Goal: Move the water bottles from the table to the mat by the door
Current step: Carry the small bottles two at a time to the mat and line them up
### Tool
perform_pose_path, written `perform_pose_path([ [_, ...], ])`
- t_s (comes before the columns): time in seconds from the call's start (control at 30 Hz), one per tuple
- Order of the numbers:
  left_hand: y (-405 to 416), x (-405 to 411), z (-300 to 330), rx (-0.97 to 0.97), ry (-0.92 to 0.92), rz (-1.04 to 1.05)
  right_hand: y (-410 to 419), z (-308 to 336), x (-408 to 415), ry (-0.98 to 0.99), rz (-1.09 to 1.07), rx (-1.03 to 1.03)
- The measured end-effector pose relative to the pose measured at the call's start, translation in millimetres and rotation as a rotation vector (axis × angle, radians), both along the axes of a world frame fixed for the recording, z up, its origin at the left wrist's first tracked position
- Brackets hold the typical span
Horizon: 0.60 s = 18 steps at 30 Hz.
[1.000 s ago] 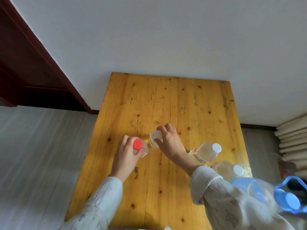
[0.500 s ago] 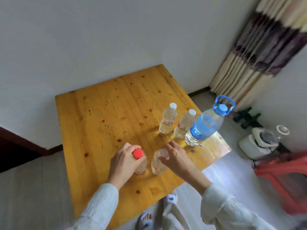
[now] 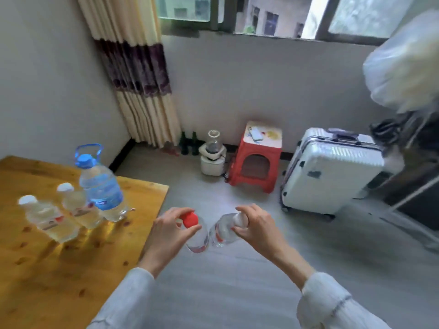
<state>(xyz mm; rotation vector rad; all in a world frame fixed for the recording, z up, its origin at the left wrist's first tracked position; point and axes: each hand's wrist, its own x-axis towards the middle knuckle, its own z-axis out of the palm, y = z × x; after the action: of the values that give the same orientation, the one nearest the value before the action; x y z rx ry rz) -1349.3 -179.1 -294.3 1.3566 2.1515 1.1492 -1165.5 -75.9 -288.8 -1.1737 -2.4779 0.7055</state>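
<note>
1. Nearest the camera, two white knitted sleeves [image 3: 332, 302] reach out over the grey plank floor [image 3: 237, 293], clear of the table's right edge.
2. The left hand [image 3: 164, 236] curls its fingers round the neck of a small clear plastic bottle with a red screw cap [image 3: 196, 236]; the bottle hangs below the hand, in the air above the floor.
3. The right hand [image 3: 257, 227] pinches the top of a second small clear plastic bottle with a pale cap [image 3: 222, 232], tilted so its base leans toward the red-capped one; whether the two touch cannot be told.
4. To the left, the glossy yellow pine table [image 3: 47, 269], knotty and grained, carries three bottles near its far right corner: two small clear plastic bottles with white caps [image 3: 51, 220] side by side, and behind them a large clear jug with a blue cap, blue handle and blue label [image 3: 101, 188].
5. Farther off on the floor stand a ribbed silver hard-shell suitcase [image 3: 332, 172], a red plastic stool [image 3: 256, 160] and a small white blender-like appliance [image 3: 212, 155].
6. A cream pleated curtain with a purple band [image 3: 135, 74] hangs at the far wall beside the window [image 3: 285, 15].
</note>
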Motion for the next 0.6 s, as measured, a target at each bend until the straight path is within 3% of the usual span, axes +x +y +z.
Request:
perform_pose_path([
  [0.3,137,233,3,0.044,-0.098,-0.358,66,11,269,0.045,-0.412,0.042],
  [0.6,256,484,7,0.037,-0.075,-0.88,71,23,524,0.099,-0.994,0.095],
])
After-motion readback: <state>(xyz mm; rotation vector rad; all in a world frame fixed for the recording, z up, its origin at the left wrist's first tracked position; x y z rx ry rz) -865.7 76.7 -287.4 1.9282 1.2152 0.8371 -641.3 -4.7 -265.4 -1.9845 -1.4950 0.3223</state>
